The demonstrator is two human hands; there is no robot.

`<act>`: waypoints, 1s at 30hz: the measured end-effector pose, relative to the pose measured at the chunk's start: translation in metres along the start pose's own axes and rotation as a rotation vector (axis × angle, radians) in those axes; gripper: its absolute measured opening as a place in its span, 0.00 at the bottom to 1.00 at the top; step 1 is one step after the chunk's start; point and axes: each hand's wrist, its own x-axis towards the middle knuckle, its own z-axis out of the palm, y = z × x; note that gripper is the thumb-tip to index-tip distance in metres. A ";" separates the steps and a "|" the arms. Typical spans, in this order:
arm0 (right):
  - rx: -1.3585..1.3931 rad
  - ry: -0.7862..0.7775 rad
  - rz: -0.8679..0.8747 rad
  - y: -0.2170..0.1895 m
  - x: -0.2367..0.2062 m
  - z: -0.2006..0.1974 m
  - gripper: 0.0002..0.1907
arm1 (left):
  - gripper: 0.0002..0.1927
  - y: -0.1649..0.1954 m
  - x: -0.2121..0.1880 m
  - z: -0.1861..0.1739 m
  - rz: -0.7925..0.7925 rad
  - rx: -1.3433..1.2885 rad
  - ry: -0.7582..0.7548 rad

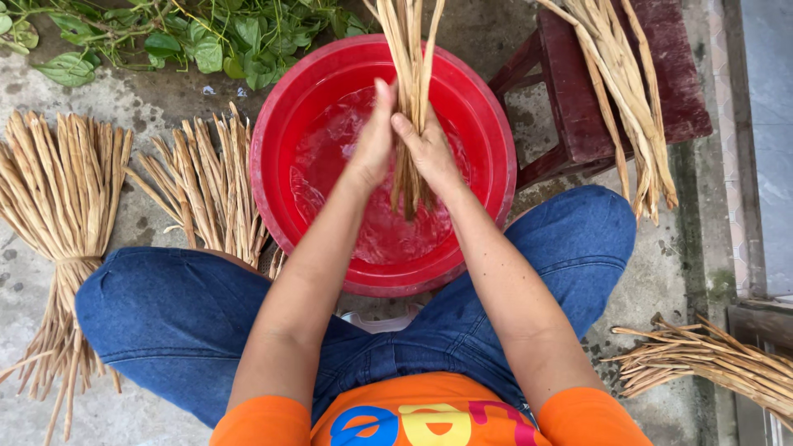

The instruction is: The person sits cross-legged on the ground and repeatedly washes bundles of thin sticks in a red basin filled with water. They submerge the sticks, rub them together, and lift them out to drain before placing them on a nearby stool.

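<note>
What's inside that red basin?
The red basin holds water and the lower ends of a bundle of stalks, clasped between both hands. Ripples and the hands hide the bottom.

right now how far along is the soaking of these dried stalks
Done, it seems: one batch draped over the dark red stool. In hand: the left hand and right hand press a bunch of stalks upright in the red basin of water. Left, probably: the tied bundle, the loose bundle beside the basin, and a pile at lower right.

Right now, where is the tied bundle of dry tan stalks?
Head view, far left: the tied bundle of dry tan stalks lies on the concrete ground, beside the left knee.
</note>
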 end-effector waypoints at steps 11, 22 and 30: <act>-0.359 0.203 0.023 -0.003 0.005 0.011 0.33 | 0.48 -0.032 -0.002 0.011 -0.191 -0.250 0.081; -0.243 0.057 -0.138 -0.002 -0.021 0.031 0.30 | 0.57 -0.018 0.000 0.000 -0.151 -0.417 0.111; -0.800 0.232 0.056 -0.001 0.022 -0.013 0.30 | 0.43 -0.029 -0.006 0.028 -0.022 0.046 0.042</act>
